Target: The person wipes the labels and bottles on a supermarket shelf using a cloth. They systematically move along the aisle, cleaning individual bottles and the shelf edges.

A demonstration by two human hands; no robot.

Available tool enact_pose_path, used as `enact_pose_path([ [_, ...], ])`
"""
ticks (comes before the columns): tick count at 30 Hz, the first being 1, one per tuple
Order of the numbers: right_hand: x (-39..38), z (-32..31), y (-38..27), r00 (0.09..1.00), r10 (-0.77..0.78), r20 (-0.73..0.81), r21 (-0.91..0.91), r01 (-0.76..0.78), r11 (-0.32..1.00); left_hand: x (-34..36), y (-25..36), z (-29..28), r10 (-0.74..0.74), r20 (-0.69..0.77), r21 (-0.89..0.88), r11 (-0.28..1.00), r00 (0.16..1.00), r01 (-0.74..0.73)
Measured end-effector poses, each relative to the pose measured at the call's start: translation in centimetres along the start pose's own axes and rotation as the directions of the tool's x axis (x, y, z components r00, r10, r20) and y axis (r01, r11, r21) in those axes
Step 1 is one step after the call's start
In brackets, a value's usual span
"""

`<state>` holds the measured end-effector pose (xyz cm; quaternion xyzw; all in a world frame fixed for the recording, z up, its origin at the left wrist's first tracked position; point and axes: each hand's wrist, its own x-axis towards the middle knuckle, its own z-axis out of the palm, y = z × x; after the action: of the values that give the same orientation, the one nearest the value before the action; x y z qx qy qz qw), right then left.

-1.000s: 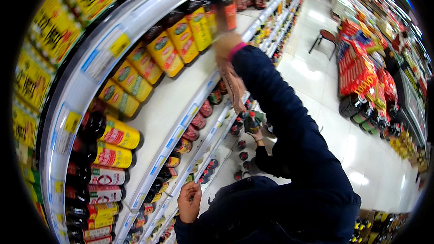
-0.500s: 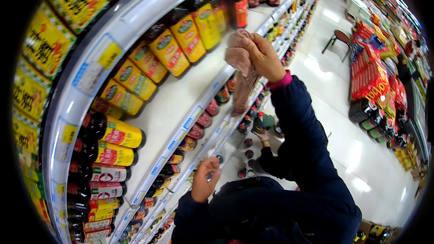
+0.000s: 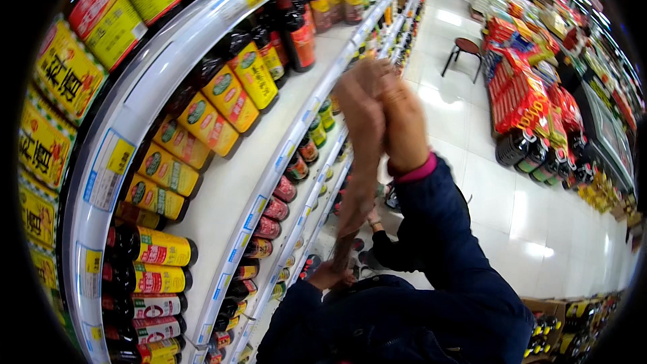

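My right hand (image 3: 402, 125) is closed on a pinkish-brown cloth (image 3: 364, 175), raised over the aisle beside the shelf edge and blurred by motion. The cloth hangs down toward my left hand (image 3: 329, 274), low in front of my dark jacket; its fingers are partly hidden at the cloth's lower end, so their grip is unclear. To the left, yellow-labelled dark bottles (image 3: 210, 128) stand in a row on a white shelf (image 3: 229, 175), with more bottles (image 3: 156, 246) nearer me. Below the cloth, another person's hand (image 3: 375, 214) shows near the lower shelves.
Yellow-labelled packages (image 3: 64, 74) line the upper shelf behind a curved rail (image 3: 108, 168). Across the tiled aisle (image 3: 512, 216) are a round stool (image 3: 466, 46), stacked red packs (image 3: 513, 94), large dark bottles (image 3: 512, 152), a glass-topped case (image 3: 606, 155) and boxes of bottles (image 3: 573, 330).
My right hand has swung away from the upper shelf and down toward me with the cloth. My left hand has moved right and down, to the cloth's lower end.
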<state>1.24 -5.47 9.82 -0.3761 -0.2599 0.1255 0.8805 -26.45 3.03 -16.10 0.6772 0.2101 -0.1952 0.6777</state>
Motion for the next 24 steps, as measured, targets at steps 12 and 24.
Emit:
enact_pose_path([
  [12,24.3,-9.6,7.8,0.957,-0.252,0.142,-0.744,0.271,0.610,-13.9,21.9,-5.2,0.552,-0.709,0.147,0.724,0.439,-0.674],
  [24,28.9,-6.8,16.6,0.786,0.412,0.461,-0.656,0.614,-0.438,-6.2,20.6,-14.6,0.785,-0.485,0.870,0.479,0.384,0.119],
])
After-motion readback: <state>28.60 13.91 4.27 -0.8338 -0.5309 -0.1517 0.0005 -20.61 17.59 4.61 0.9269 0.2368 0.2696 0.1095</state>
